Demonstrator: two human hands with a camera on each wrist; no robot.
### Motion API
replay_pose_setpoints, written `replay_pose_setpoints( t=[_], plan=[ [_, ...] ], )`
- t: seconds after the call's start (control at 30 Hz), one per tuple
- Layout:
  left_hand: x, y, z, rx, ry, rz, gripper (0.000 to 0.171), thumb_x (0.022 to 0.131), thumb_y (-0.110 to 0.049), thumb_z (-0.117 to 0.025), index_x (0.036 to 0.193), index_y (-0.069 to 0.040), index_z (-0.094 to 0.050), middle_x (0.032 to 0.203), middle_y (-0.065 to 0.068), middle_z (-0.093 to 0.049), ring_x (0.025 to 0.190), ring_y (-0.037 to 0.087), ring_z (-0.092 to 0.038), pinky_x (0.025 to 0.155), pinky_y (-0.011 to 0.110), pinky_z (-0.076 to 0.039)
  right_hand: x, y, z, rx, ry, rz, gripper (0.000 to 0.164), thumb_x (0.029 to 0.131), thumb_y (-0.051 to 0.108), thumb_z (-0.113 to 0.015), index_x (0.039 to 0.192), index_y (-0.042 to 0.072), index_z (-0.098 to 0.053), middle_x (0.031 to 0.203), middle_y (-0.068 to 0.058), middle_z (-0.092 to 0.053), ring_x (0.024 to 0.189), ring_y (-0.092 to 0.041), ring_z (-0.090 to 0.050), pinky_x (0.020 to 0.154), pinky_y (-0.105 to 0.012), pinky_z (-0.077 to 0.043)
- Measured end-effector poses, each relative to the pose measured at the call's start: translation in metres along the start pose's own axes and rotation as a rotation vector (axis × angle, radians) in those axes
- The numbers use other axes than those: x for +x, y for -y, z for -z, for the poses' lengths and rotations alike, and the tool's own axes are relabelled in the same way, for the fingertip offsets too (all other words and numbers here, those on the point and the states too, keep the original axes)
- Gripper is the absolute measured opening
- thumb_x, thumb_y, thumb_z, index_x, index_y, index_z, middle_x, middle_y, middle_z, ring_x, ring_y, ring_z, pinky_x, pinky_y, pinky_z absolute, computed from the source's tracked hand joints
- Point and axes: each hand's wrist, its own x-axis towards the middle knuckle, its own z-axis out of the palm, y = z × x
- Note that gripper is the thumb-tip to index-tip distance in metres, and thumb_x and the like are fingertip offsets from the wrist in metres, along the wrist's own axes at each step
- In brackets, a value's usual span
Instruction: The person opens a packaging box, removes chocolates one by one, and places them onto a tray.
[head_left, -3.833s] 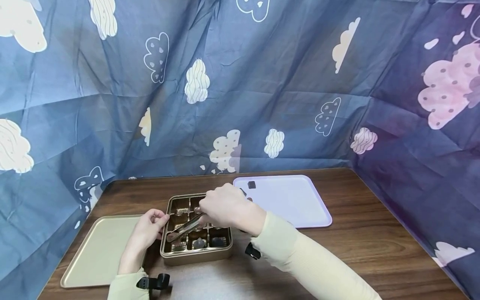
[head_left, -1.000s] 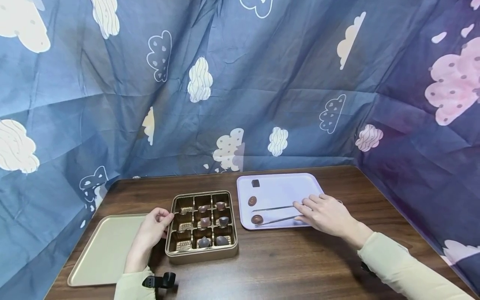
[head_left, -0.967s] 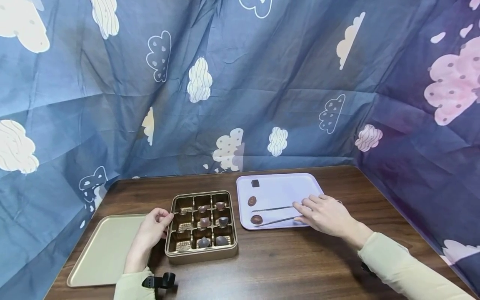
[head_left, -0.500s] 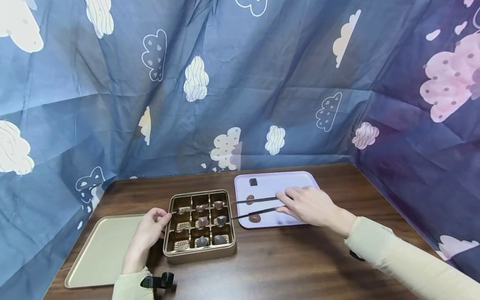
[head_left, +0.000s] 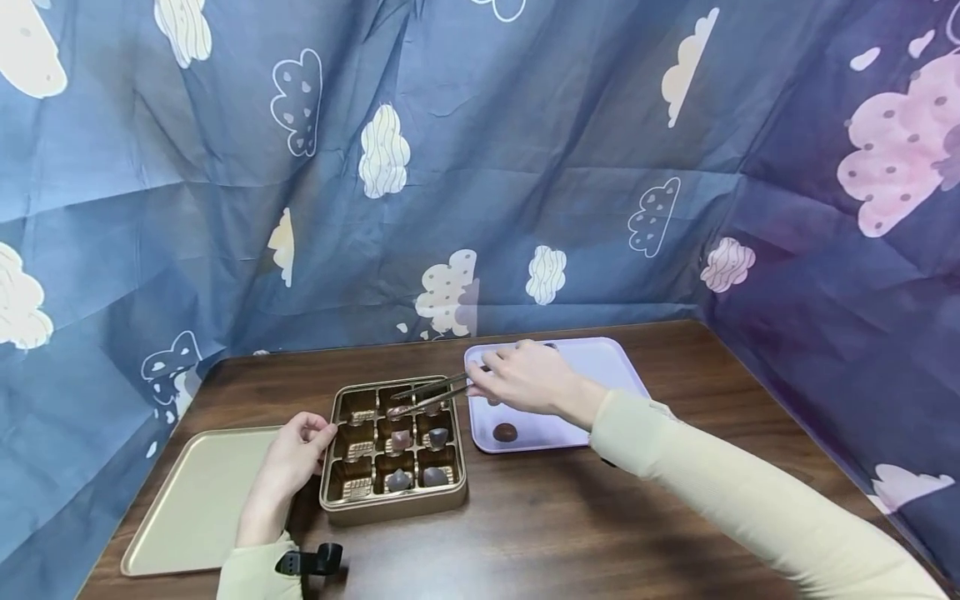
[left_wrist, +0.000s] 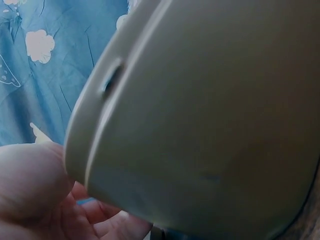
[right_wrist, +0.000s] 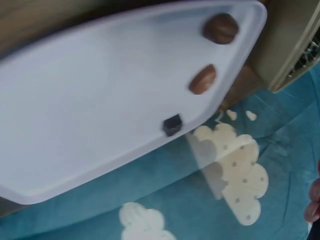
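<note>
My left hand (head_left: 288, 458) grips the left rim of a gold box (head_left: 397, 507) divided into compartments. In the left wrist view its thumb and fingers lie around the edge of the box's wall (left_wrist: 200, 100). From the right, my right hand (head_left: 528, 379) holds metal tongs (head_left: 450, 382), their spread tips over the box's back row, near a brown chocolate in the back middle compartment. No chocolate is plainly seen between the tips. Other chocolates, such as a dark one (head_left: 399, 480), sit in the middle and right columns; the left column is empty.
A lilac tray (head_left: 600, 367) stands right of the box. Two brown chocolates (right_wrist: 220, 28) and a dark cube-shaped one (right_wrist: 172, 125) lie on it. Left of the box is a flat gold tray or lid (head_left: 202, 500). Cloud-patterned cloth (head_left: 487, 167) hangs behind the table.
The right hand went from the box to the tray, where the tongs straddled a brown chocolate, then came back leftward over the box. The left hand kept its place at the rim.
</note>
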Motion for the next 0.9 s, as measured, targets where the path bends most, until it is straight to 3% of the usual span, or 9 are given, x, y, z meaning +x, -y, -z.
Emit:
replay_pose_setpoints(
  t=[0.2, 0.5, 0.73, 0.9],
  plan=[
    [0.001, 0.0, 0.0, 0.001, 0.004, 0.011, 0.017, 0.098, -0.01, -0.058, 0.102, 0.005, -0.05, 0.072, 0.006, -0.052, 0.059, 0.015, -0.054, 0.05, 0.031, -0.053, 0.028, 0.003, -0.006, -0.003, 0.093, -0.022, 0.033, 0.102, 0.043, -0.047, 0.096, 0.012, -0.056, 0.074, 0.0, -0.056, 0.059, -0.019, -0.055, 0.043, -0.03, -0.041],
    [0.003, 0.0, 0.001, 0.014, 0.002, -0.002, 0.018, 0.098, -0.011, -0.059, 0.102, 0.005, -0.051, 0.071, 0.005, -0.052, 0.059, 0.015, -0.055, 0.05, 0.031, -0.053, 0.064, 0.004, 0.004, -0.02, 0.394, 0.013, 0.039, 0.101, 0.048, -0.046, 0.085, 0.018, -0.066, 0.075, 0.002, -0.064, 0.064, -0.018, -0.062, 0.053, -0.032, -0.047],
    [0.001, 0.0, 0.0, 0.016, 0.005, 0.0, 0.017, 0.098, -0.01, -0.058, 0.101, 0.005, -0.051, 0.071, 0.005, -0.052, 0.06, 0.016, -0.054, 0.05, 0.032, -0.053, 0.093, 0.01, 0.013, -0.092, 0.459, 0.103, 0.018, 0.091, 0.036, -0.061, 0.078, 0.033, -0.072, 0.081, 0.013, -0.07, 0.068, -0.01, -0.064, 0.06, -0.03, -0.05],
    [0.002, 0.0, 0.0, 0.013, 0.004, -0.005, 0.018, 0.098, -0.01, -0.058, 0.101, 0.005, -0.05, 0.07, 0.005, -0.052, 0.06, 0.016, -0.054, 0.049, 0.031, -0.052, 0.105, 0.017, 0.014, -0.085, 0.516, 0.069, 0.022, 0.092, 0.029, -0.059, 0.076, 0.035, -0.073, 0.08, 0.014, -0.069, 0.069, -0.009, -0.064, 0.061, -0.031, -0.049]
  ],
)
